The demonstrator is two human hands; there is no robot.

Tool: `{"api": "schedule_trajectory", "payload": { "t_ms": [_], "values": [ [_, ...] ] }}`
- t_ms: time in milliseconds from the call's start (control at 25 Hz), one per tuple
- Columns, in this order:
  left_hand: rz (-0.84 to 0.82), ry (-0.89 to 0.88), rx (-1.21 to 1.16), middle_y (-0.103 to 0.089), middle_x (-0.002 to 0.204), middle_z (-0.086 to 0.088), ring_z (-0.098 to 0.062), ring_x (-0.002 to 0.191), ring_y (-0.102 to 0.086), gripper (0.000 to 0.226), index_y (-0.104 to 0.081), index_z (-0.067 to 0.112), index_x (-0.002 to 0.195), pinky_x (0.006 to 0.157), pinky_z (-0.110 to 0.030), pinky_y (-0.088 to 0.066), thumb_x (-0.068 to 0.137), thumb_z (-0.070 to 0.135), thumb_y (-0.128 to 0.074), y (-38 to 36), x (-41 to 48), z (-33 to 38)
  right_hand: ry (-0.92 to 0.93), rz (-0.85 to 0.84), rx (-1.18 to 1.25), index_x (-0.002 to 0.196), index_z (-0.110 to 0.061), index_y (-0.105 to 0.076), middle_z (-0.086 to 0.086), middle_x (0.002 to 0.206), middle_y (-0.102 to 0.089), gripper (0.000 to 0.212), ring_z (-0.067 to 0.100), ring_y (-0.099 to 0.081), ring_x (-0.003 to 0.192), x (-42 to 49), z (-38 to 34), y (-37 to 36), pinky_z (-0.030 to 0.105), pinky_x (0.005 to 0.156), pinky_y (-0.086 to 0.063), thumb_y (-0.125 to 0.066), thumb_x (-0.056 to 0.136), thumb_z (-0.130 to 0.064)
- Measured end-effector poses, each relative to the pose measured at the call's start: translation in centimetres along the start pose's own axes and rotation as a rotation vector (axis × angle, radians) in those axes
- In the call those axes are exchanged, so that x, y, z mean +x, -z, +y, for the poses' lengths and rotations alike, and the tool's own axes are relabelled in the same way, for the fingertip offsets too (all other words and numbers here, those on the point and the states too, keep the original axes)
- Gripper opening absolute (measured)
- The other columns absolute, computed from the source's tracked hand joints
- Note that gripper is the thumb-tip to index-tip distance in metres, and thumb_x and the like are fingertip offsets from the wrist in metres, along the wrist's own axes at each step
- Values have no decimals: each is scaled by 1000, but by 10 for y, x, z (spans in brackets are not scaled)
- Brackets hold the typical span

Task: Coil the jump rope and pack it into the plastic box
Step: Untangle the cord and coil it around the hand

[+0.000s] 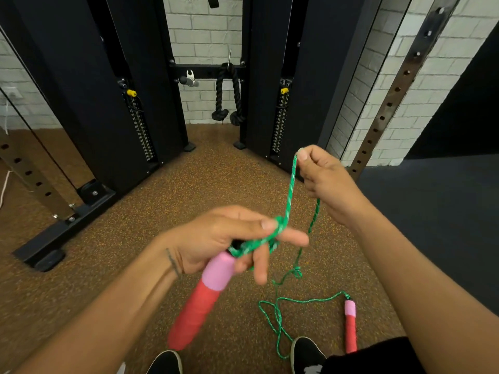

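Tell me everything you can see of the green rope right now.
The rope is thin, braided green cord with white flecks. It leaves the handle in the left hand, wraps its fingers, rises taut to the right hand's pinch, then hangs loosely down, kinked, to the floor, ending at the second handle.

Green white-flecked rope [288,201], pink-and-red handles [205,292], speckled brown floor [172,211]

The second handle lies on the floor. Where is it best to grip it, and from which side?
Grip the red shaft of the floor handle, likely from above, fingers across its width. It lies flat beside the shoe; the rope leaves its pink end, so the shaft is free.
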State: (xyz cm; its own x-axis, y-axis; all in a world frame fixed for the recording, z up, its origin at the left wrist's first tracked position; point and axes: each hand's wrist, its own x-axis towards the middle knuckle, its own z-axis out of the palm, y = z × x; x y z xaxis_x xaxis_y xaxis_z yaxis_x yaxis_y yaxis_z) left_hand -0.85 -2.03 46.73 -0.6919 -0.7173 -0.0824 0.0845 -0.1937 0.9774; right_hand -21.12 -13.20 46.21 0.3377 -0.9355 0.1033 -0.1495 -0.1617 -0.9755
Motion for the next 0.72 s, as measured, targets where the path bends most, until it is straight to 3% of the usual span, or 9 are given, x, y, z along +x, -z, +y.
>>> {"api": "schedule_trajectory", "payload": {
  "t_ms": [120,160,240,320,520,640,720],
  "values": [
    [-24,33,-14,-64,49,1,0,36,-46,47,-64,-8,119,46,-29,-27,94,28,-49,-3,3,0,57,-12,17,85,-26,-57,-16,58,-39,23,2,-27,46,2,2,0,17,43,-23,-49,102,-38],
    [-20,-17,-55,-62,46,3,0,34,-43,49,-63,-9,119,50,-35,-21,93,30,-52,-2,2,2,57,-19,-4,84,-26,-58,-16,58,-40,23,0,-29,46,2,5,-1,15,44,-25,-48,103,-37],
    [0,-154,-148,-62,47,6,2,36,-42,49,-62,-5,124,56,-34,-20,91,31,-56,3,-1,7,41,-20,-69,82,-29,-60,-18,57,-43,26,0,-33,49,4,9,-1,12,46,-28,-48,102,-39],
    [100,-274,-216,-67,57,6,2,40,-47,50,-59,0,129,58,-28,-30,89,31,-57,11,-4,10,-7,-73,-189,82,-29,-63,-18,59,-46,28,2,-36,53,4,14,-2,15,48,-30,-48,101,-42],
    [274,-401,-328,-76,98,0,-1,66,-65,47,-50,17,142,67,-23,-47,96,25,-43,26,-5,13,-143,-450,-349,80,-24,-72,-17,55,-45,39,1,-38,52,-9,23,-26,20,54,-31,-53,95,-55],
    [322,-409,-273,-69,125,-5,-7,93,-68,54,-39,25,148,80,-26,-53,95,12,-41,25,-4,12,-128,-444,-323,79,-22,-74,-12,55,-41,41,4,-34,50,-7,23,-35,23,52,-29,-56,94,-55],
    [422,-391,-147,-65,132,-3,-7,102,-67,61,-34,25,149,86,-24,-52,93,5,-46,25,-2,12,-123,-446,-347,79,-21,-75,-12,53,-41,41,5,-35,50,-5,24,-35,26,53,-29,-56,94,-55]
  ]
}}
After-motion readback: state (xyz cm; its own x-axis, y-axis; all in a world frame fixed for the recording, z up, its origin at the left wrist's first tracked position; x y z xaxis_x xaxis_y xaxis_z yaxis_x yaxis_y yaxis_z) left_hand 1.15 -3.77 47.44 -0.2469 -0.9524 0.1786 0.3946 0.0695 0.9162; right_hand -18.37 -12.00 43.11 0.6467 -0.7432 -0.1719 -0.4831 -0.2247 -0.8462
